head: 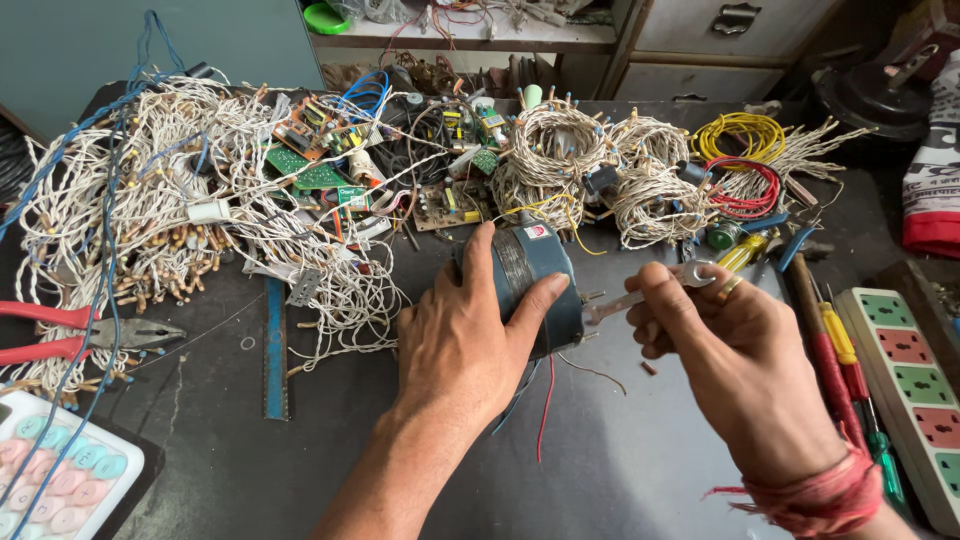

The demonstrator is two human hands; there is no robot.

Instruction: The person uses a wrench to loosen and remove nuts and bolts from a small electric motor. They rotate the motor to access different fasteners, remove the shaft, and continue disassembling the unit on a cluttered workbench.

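A cluttered electrical repair bench: a dark worktable (620, 470) fills the view, lit by soft, even daylight. Behind it, a pale teal wall panel (150, 40) stands at upper left, beside an open shelf (470, 38) crowded with odds and ends. A grey metal drawer unit (720, 45) with a dark handle rises at upper right. The far right corner falls into shadow, where a red-and-white cloth (935, 190) hangs at the edge.
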